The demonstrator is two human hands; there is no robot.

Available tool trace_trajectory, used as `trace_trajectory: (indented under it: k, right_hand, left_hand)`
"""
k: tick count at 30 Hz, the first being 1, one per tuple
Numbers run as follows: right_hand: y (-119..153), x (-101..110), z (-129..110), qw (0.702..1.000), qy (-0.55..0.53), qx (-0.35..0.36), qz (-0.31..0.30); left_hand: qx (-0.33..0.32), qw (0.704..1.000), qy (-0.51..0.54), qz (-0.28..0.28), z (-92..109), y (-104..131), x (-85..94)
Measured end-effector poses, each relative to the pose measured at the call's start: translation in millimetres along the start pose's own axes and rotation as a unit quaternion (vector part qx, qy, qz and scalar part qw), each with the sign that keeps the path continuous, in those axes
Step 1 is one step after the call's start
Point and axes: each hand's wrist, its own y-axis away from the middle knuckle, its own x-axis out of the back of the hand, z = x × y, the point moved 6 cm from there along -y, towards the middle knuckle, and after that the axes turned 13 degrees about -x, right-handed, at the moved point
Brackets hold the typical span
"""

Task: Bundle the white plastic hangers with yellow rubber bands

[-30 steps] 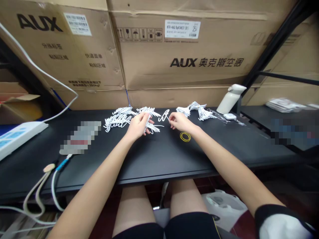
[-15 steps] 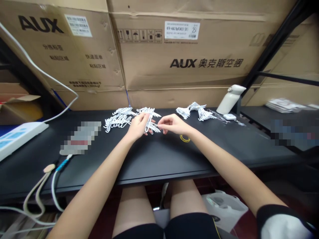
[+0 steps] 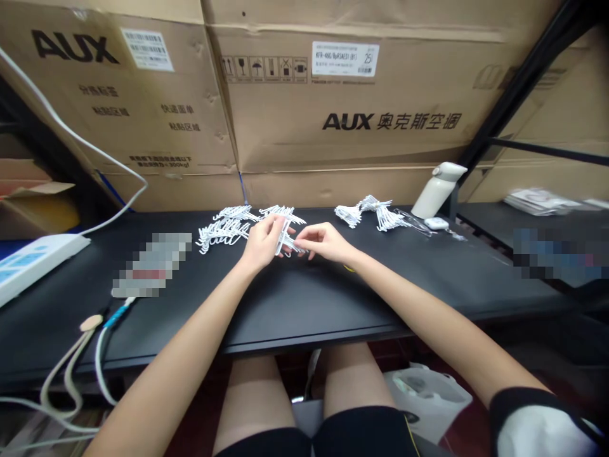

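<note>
My left hand (image 3: 264, 241) is closed round a small bunch of white hooks (image 3: 289, 241) above the black table. My right hand (image 3: 323, 242) touches the right ends of that bunch with pinched fingertips; whether they grip a hook is too small to tell. Piles of white hooks (image 3: 222, 233) lie to the left of and behind my left hand. Further right rest more white hooks (image 3: 391, 219), gathered in bundles. A yellow ring (image 3: 349, 268) shows partly beneath my right wrist.
A white bottle (image 3: 435, 193) and a small white case (image 3: 436, 223) stand at the back right. On the left are a blurred-out phone (image 3: 152, 263), a power strip (image 3: 38, 260) and cables. Large cardboard boxes (image 3: 342, 146) line the back of the black table (image 3: 304, 311).
My right hand has moved slightly left, closer to the bunch in my left hand. Its wrist now covers more of the yellow ring. The view has shifted a little.
</note>
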Motion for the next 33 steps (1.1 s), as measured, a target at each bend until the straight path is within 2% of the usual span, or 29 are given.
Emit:
trace_trajectory:
  k: [7,18,26,33]
  right_hand:
    - [-0.6,-8.4,3.7,0.999,-0.026,-0.023,-0.033]
    - [0.0,-11.8,5.5,0.998,-0.049,-0.030,-0.014]
    - [1.6,-12.7,4.3,0.999,-0.022,-0.023,-0.020]
    - [1.6,-12.3,2.5,0.999,-0.025,-0.023,-0.033]
  left_hand:
    - [-0.009,1.000,0.008,-0.009,-0.2,2.4,-4.9]
    - [0.020,0.997,0.038,-0.057,-10.6,1.1,-7.6]
    - [0.016,0.999,0.018,-0.036,-12.6,1.1,-6.8]
    - [0.077,0.990,0.080,-0.082,-8.4,6.2,-16.2]
